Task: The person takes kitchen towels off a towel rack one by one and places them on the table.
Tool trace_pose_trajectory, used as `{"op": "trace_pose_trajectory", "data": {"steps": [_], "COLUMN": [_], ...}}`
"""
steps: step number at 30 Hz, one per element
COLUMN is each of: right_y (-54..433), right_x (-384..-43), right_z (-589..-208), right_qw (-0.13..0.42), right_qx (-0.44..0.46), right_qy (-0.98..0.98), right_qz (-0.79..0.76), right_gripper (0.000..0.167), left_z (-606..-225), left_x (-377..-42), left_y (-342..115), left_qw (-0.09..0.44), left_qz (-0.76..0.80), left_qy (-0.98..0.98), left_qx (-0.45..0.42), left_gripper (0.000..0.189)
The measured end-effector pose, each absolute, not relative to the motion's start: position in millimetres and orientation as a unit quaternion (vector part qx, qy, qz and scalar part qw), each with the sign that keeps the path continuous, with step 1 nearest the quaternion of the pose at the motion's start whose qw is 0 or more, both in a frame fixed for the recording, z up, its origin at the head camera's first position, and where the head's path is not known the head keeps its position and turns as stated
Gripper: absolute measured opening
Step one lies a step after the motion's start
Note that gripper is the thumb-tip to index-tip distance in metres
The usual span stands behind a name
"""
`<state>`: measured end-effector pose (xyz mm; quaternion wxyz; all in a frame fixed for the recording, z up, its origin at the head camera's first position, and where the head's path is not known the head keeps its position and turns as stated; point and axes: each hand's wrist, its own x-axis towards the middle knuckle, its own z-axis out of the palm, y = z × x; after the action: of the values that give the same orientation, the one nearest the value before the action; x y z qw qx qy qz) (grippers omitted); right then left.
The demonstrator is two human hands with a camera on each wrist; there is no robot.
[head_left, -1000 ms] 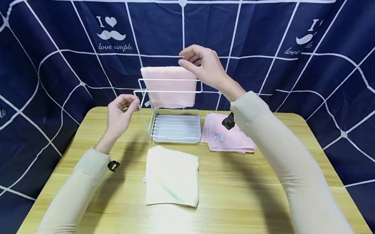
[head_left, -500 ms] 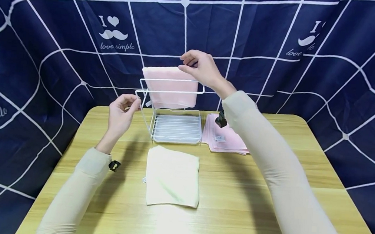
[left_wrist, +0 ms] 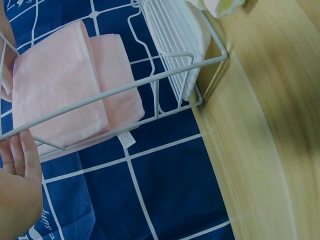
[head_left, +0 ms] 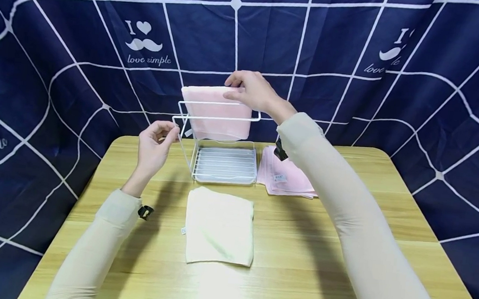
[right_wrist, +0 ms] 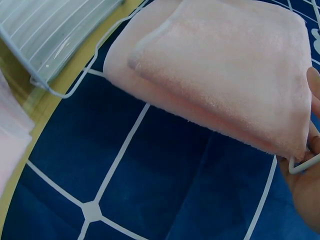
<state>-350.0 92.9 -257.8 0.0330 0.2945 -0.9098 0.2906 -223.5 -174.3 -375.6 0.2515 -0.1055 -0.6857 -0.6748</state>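
A folded pink towel [head_left: 216,119] hangs over the upper bar of a white wire rack [head_left: 199,116], its lower edge above the rack's base. At its upper right, my right hand [head_left: 256,94] pinches the top edge, thumb in front and fingers above and behind. In the right wrist view that hand [right_wrist: 306,182] is partly cut off beside the towel [right_wrist: 230,70]. My left hand [head_left: 154,146] holds the rack's left front wire between thumb and fingers. The left wrist view shows those fingertips [left_wrist: 31,152] against the wire.
A slatted white tray [head_left: 226,163] forms the rack's base on the wooden table [head_left: 298,259]. Right of it lies another folded pink towel [head_left: 286,175], partly behind my right sleeve. In front lies a folded pale yellow towel [head_left: 221,226]. A dark blue curtain [head_left: 334,44] hangs behind.
My right hand has come down from above the hanging pink towel onto its top edge. My left hand stays on the rack's wire.
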Motion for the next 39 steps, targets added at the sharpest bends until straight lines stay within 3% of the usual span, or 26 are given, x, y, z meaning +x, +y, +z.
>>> {"op": "trace_pose_trajectory", "data": {"steps": [13,24,28,33,39], "right_y": [86.4,88.5,88.2,89.6,92.2], "right_x": [-349.4,-348.4,-347.8,-347.7,-346.5], "right_z": [-254.5,-257.8,-259.0,-260.4,-259.3], "right_qw": [0.023,0.060,0.075,0.085,0.097], "right_qx": [0.272,0.272,0.278,0.282,0.286], "right_qy": [-0.930,-0.928,-0.926,-0.924,-0.924], "right_qz": [0.246,0.246,0.244,0.243,0.236], "right_gripper": [0.032,0.027,0.026,0.026,0.027], "left_z": [-375.0,-375.0,-375.0,-376.8,-377.6], "left_x": [-224.0,-224.3,-222.9,-223.4,-223.9], "left_y": [-174.6,-173.8,-174.5,-175.6,-175.1], "left_qw": [0.249,0.248,0.249,0.250,0.252], "left_qz": [-0.675,-0.674,-0.667,-0.661,-0.663], "left_qy": [-0.687,-0.690,-0.695,-0.700,-0.697], "left_qx": [-0.103,-0.097,-0.101,-0.103,-0.104], "left_gripper": [0.011,0.010,0.001,0.015,0.005]}}
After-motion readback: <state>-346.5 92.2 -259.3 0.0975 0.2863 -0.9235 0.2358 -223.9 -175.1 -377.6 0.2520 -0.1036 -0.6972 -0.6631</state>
